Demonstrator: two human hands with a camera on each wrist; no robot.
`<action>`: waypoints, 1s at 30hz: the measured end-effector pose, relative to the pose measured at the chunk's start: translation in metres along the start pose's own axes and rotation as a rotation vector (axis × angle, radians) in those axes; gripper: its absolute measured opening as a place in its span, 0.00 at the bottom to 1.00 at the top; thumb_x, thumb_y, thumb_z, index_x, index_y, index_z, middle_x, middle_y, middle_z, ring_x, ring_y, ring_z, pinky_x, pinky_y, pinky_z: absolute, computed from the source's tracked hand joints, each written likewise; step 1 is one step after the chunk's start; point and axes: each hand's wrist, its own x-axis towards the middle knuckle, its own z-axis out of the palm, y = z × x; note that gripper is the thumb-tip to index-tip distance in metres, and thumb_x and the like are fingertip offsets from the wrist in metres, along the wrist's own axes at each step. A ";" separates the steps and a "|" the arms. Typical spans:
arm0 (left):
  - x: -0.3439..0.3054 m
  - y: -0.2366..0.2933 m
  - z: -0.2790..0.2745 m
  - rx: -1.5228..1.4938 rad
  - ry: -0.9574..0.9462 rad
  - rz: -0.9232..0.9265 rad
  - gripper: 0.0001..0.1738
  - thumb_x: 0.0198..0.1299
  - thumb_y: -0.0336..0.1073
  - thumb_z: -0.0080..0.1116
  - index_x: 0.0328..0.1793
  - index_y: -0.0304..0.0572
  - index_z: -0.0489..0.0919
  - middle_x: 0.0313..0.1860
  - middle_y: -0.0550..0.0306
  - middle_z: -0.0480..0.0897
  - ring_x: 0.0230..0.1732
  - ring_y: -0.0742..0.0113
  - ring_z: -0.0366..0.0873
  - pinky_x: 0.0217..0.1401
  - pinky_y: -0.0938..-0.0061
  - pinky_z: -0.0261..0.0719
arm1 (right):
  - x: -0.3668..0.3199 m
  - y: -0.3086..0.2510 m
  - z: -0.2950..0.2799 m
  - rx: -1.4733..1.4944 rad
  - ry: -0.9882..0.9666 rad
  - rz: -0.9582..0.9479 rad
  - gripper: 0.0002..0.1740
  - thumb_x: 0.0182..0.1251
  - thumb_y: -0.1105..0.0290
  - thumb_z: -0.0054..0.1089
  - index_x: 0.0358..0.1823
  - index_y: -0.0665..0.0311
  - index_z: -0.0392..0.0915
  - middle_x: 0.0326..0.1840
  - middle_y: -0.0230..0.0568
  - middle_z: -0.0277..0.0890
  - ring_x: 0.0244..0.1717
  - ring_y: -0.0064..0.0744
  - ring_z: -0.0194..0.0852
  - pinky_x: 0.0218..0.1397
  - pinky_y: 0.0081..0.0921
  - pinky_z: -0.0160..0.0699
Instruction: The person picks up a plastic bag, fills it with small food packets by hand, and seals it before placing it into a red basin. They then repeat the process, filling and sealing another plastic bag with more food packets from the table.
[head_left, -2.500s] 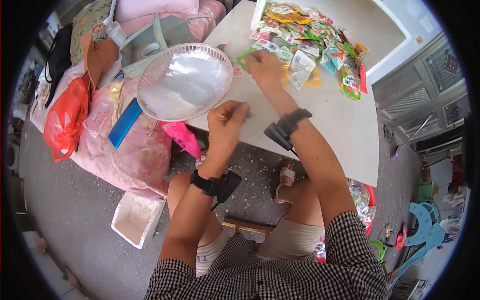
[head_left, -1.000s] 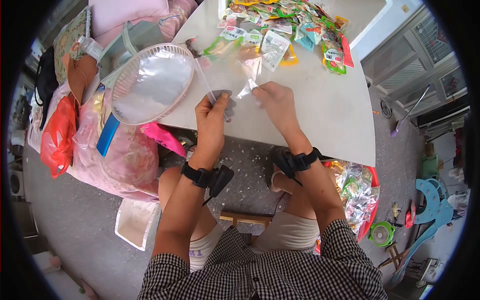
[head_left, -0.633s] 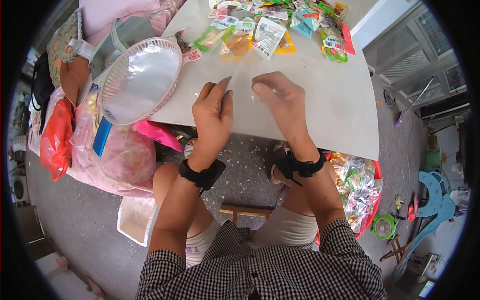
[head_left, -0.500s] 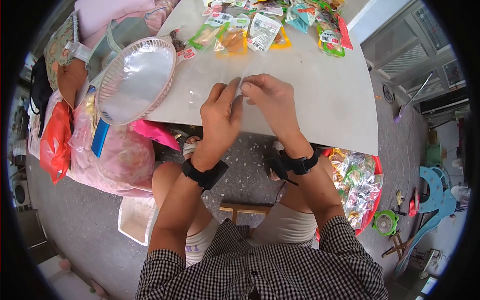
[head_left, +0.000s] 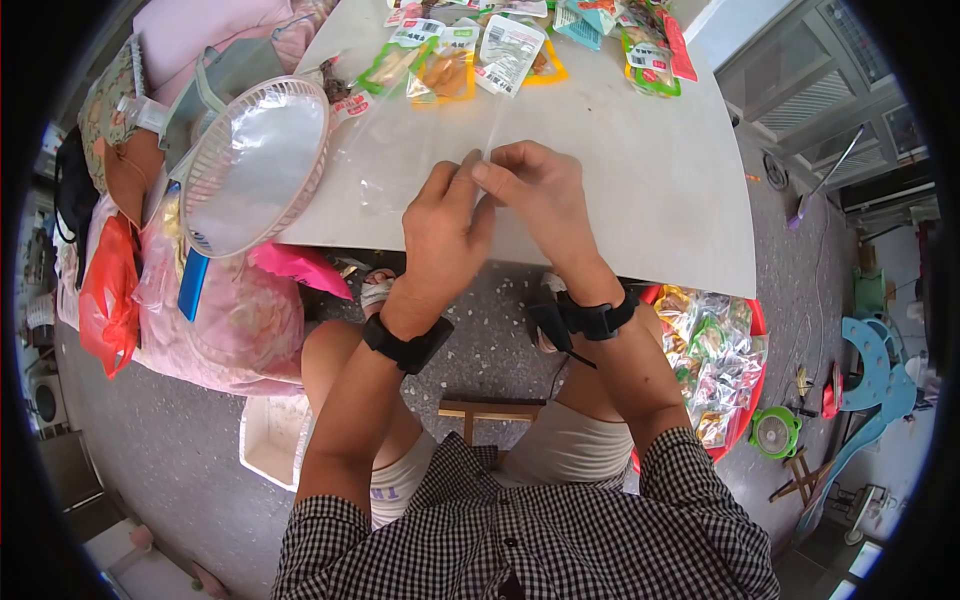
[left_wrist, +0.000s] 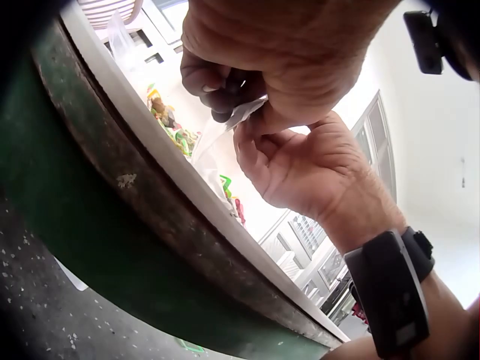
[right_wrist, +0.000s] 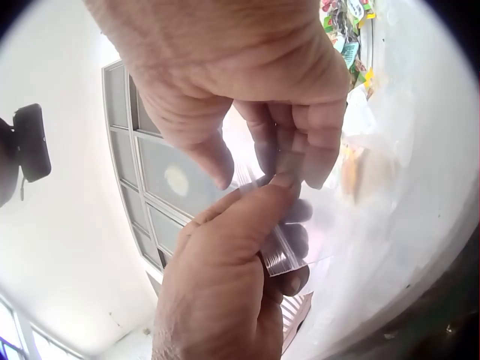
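In the head view both hands meet over the near part of the white table [head_left: 640, 200]. My left hand [head_left: 440, 225] pinches a clear zip bag near its ribbed zip strip [right_wrist: 281, 259], the thumb on one face and the fingers behind. Thumb and fingers of my right hand [head_left: 545, 200] come from either side onto the same edge of the clear zip bag [left_wrist: 244, 112], close to the left thumb. The bag's thin film stretches away over the tabletop. Beyond it lie several snack packets [head_left: 445, 75], with a white-backed packet [head_left: 510, 55] among them.
An oval pink basket [head_left: 305, 195] of clear film bags stands at the table's left edge. Below right, a red tub [head_left: 758, 325] holds filled packets. A pink-covered bed [head_left: 230, 340] with a red plastic bag [head_left: 108, 290] is at left.
My right hand has come back from the snack packets to meet my left hand. The clear bag, spread between the hands a second ago, is now held at its edge. The view has shifted right.
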 end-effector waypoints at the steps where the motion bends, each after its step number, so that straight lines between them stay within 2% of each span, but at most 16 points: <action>1: 0.000 0.000 0.001 0.002 -0.004 0.001 0.24 0.47 0.23 0.58 0.54 0.31 0.74 0.36 0.45 0.76 0.34 0.46 0.78 0.35 0.63 0.77 | 0.000 0.001 0.000 -0.033 0.003 -0.001 0.07 0.59 0.74 0.63 0.33 0.73 0.79 0.26 0.33 0.78 0.26 0.16 0.72 0.27 0.15 0.73; 4: 0.001 0.001 0.001 -0.024 -0.017 -0.021 0.23 0.47 0.24 0.58 0.54 0.31 0.74 0.34 0.45 0.76 0.31 0.49 0.77 0.33 0.64 0.76 | 0.003 0.006 -0.004 -0.049 -0.004 0.024 0.08 0.59 0.73 0.63 0.32 0.74 0.78 0.25 0.33 0.77 0.24 0.16 0.71 0.27 0.15 0.72; 11: 0.005 0.002 0.002 -0.224 0.006 -0.101 0.20 0.49 0.28 0.62 0.50 0.33 0.77 0.27 0.50 0.74 0.22 0.61 0.71 0.26 0.72 0.70 | 0.001 0.004 -0.001 0.136 0.010 0.096 0.07 0.60 0.74 0.59 0.32 0.74 0.78 0.25 0.34 0.77 0.24 0.16 0.70 0.26 0.15 0.72; 14: 0.004 0.006 0.000 -0.214 -0.052 -0.125 0.18 0.49 0.28 0.62 0.48 0.35 0.78 0.27 0.51 0.74 0.22 0.62 0.71 0.26 0.72 0.70 | 0.000 0.002 -0.001 0.124 0.023 0.089 0.08 0.60 0.74 0.58 0.31 0.74 0.78 0.25 0.35 0.76 0.24 0.17 0.70 0.26 0.16 0.71; 20: 0.003 0.001 -0.002 -0.314 0.039 -0.197 0.14 0.47 0.26 0.63 0.43 0.33 0.79 0.26 0.53 0.75 0.23 0.69 0.71 0.27 0.74 0.70 | 0.002 0.006 -0.001 -0.007 0.030 0.077 0.09 0.58 0.72 0.60 0.27 0.73 0.77 0.22 0.34 0.75 0.23 0.16 0.68 0.23 0.17 0.68; 23: 0.003 -0.004 -0.002 -0.367 0.020 -0.228 0.10 0.48 0.24 0.63 0.39 0.32 0.79 0.25 0.54 0.75 0.24 0.71 0.71 0.29 0.76 0.70 | 0.002 0.006 -0.001 -0.043 0.020 0.077 0.10 0.58 0.71 0.61 0.26 0.73 0.77 0.20 0.33 0.75 0.23 0.16 0.68 0.24 0.17 0.68; 26: -0.001 -0.010 0.004 -0.440 0.025 -0.180 0.07 0.51 0.24 0.61 0.38 0.31 0.79 0.27 0.53 0.76 0.25 0.72 0.71 0.30 0.77 0.70 | 0.002 0.007 0.000 -0.084 0.025 0.043 0.10 0.58 0.71 0.62 0.26 0.72 0.77 0.20 0.32 0.75 0.22 0.16 0.67 0.25 0.17 0.68; 29: -0.003 -0.014 0.009 -0.583 0.001 -0.261 0.06 0.54 0.26 0.59 0.37 0.31 0.81 0.27 0.59 0.78 0.25 0.76 0.70 0.30 0.80 0.68 | 0.004 0.007 -0.001 -0.128 0.028 0.021 0.10 0.58 0.71 0.62 0.26 0.72 0.77 0.20 0.33 0.76 0.22 0.16 0.68 0.26 0.17 0.68; 30: -0.002 -0.010 0.005 -0.657 -0.038 -0.361 0.06 0.56 0.28 0.59 0.37 0.32 0.81 0.26 0.61 0.78 0.24 0.78 0.68 0.28 0.82 0.66 | 0.003 0.005 -0.002 -0.131 0.021 0.026 0.10 0.58 0.71 0.62 0.26 0.72 0.77 0.20 0.33 0.76 0.23 0.16 0.68 0.27 0.17 0.68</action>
